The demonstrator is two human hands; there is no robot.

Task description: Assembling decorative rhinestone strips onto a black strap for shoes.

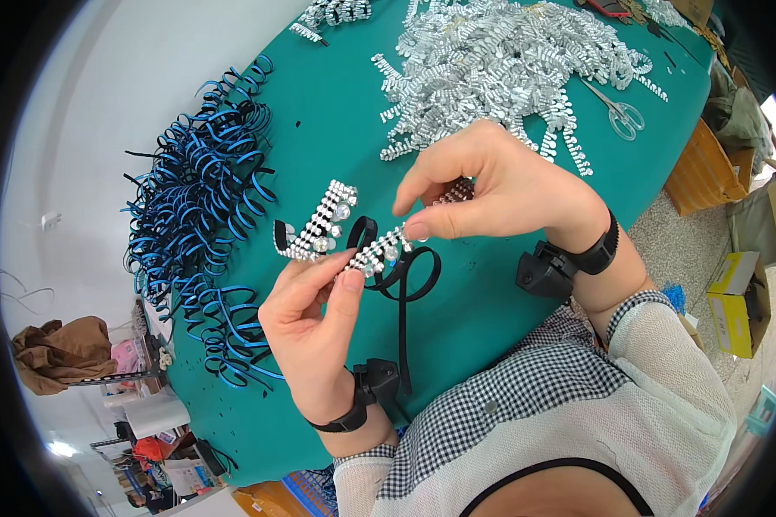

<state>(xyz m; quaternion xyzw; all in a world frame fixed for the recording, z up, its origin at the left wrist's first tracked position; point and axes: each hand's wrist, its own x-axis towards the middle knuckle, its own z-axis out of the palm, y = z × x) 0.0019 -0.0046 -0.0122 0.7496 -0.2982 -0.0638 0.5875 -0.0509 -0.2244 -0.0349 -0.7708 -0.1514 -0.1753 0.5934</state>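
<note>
A rhinestone trim with clear stones in rows on a black backing stretches between my two hands above the green table. My left hand pinches it between thumb and forefinger, and a loose end curls up past those fingers. At the other side my right hand has its thumb against the trim, its fingers bent around; a darker stretch shows beneath the palm. From beside the held part a black ribbon loops and hangs toward the table's near edge; how it joins the trim is hidden.
Silver rhinestone strips lie heaped at the far side, with scissors to their right. Coiled blue-and-black ribbons cover the left of the green table. Beyond its right edge stand a cardboard box and a yellow box.
</note>
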